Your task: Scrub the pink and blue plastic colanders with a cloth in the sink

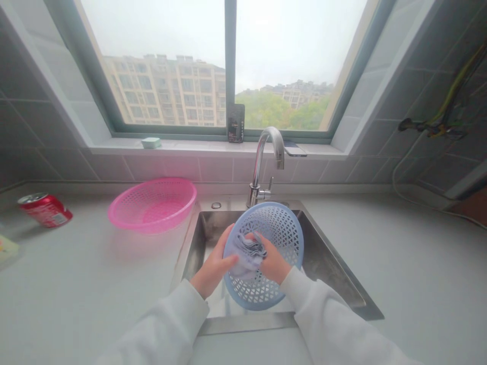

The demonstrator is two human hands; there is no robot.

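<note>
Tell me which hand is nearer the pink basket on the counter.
Left. The left hand grips the blue basket's rim on the side facing the pink basket; the right hand presses a cloth inside it, farther away.

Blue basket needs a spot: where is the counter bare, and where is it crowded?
Bare counter lies right of the sink, and more lies in front of the pink basket. The far left holds a red can. Both hands and the blue basket fill the sink.
</note>
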